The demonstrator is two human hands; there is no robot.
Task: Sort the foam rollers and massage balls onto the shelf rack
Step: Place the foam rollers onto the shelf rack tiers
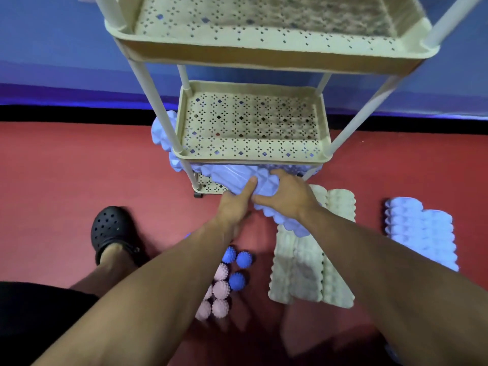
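Observation:
A cream shelf rack (250,157) with perforated trays stands on the red floor. A pale blue ridged foam roller (232,178) lies slanted, one end under the middle tray on the bottom tray, the other end sticking out toward me. My left hand (235,204) and my right hand (287,194) both grip its near part. Another blue roller (162,128) shows behind the rack's left post. On the floor lie cream foam rollers (309,262), blue foam rollers (422,233), blue spiky balls (237,281) and pink spiky balls (220,289).
My foot in a black clog (112,231) stands left of the rack. A blue wall with a black skirting strip (66,112) runs behind it. The rack's top tray (264,35) overhangs close to the camera.

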